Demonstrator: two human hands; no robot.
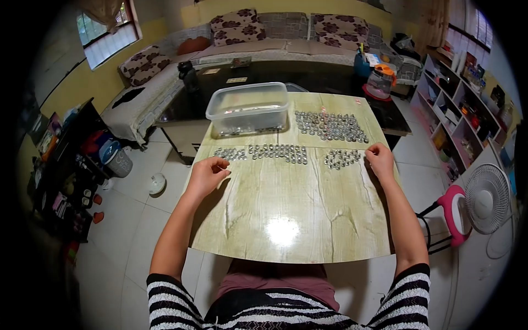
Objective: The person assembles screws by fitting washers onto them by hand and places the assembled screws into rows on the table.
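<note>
My left hand is at the left side of the table, its fingers curled together beside a cluster of small silvery pieces. At the right edge, my right hand has thumb and fingertips pressed together, close to another small group of silvery pieces. Whatever either hand pinches, if anything, is too small to make out. Between the hands, more such pieces stand in rows. A larger block of the same small round-based pieces covers the table's back right.
A clear plastic tub with some small pieces in its bottom stands at the back left of the marbled table. Behind is a dark table with a jug. A pink chair and white fan stand right.
</note>
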